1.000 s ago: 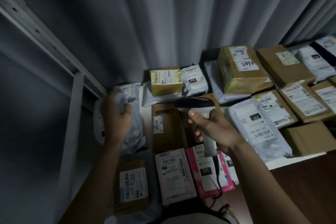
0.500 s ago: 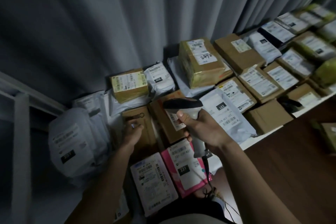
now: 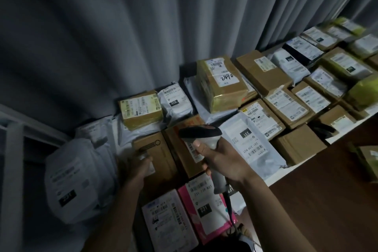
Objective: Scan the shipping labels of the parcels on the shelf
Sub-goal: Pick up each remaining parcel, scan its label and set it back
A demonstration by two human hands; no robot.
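Observation:
My right hand grips the handle of a barcode scanner, its dark head pointing left over a brown box with a label. My left hand rests on a flat brown box beside it, fingers over a small white label; the hand is blurred. A white poly bag marked 231 lies at the far left. Nearer me lie a pink mailer and a white-labelled parcel. To the right of the scanner lies a white mailer marked 231.
Several more labelled boxes and bags fill the white shelf to the right, among them a tall taped box marked 2490 and a small yellow-taped box. A grey curtain hangs behind. A metal shelf post stands at left.
My left hand let go of the white poly bag and moved right onto the flat brown box. The view swung right. My right hand kept hold of the scanner.

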